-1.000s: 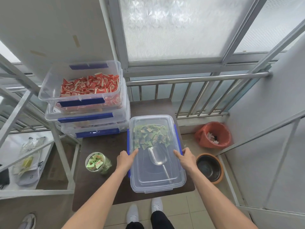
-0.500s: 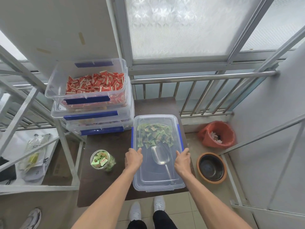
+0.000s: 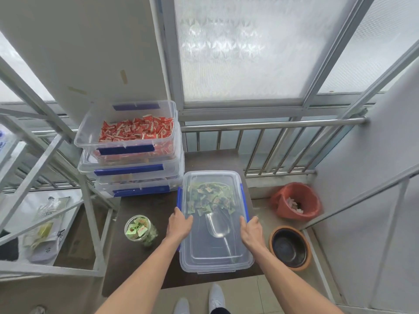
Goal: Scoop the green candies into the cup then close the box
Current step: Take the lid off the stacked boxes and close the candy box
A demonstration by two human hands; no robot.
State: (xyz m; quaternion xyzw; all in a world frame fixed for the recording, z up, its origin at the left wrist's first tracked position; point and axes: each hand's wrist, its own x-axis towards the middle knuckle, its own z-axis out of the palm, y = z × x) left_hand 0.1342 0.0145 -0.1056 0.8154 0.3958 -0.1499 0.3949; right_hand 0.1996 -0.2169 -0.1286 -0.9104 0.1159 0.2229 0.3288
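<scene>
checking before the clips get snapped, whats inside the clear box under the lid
Through the lid of the box: green candies heaped at the far end and a metal scoop lying nearer. The hands cover parts of the side edges; what lies beneath the heap is hidden.

bright daylight via frosted window (image 3: 244,48) | soft shadows | edges bowed by wide-angle | slightly soft

Head-worn view, steeply downward

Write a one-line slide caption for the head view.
Both hands, left hand and right hand, press the clear lid onto the green candy box, filled cup beside it.
</scene>
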